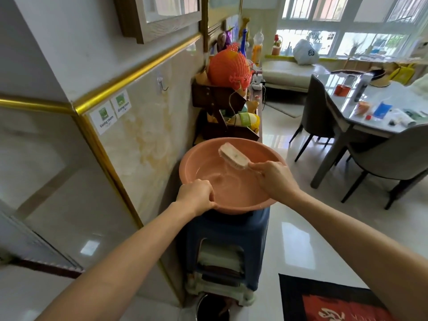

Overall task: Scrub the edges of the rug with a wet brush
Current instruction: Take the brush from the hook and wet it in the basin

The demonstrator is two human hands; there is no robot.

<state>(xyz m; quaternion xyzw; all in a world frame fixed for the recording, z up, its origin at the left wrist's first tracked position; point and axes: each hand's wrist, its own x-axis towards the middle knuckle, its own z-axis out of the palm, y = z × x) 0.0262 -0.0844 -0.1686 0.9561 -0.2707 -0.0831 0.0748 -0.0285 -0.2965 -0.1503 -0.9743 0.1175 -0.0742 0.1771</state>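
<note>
An orange plastic basin [199, 154] with shallow water stands on a blue stool [252, 230] against the wall. My left hand [195, 196] grips the basin's near rim. My right hand [273, 179] holds a pale scrub brush [232, 156] by its handle, raised above the water with the bristle side tilted down. A black rug [324, 300] with a red and white pattern lies on the floor at the lower right, partly hidden by my right forearm.
Behind the basin a wooden rack [220, 98] holds fruit in orange netting and other items. A grey dining table [375, 105] with chairs [391, 158] stands to the right. Glossy tiled floor [298, 232] lies between stool and table. A dark bin [213, 309] sits below the stool.
</note>
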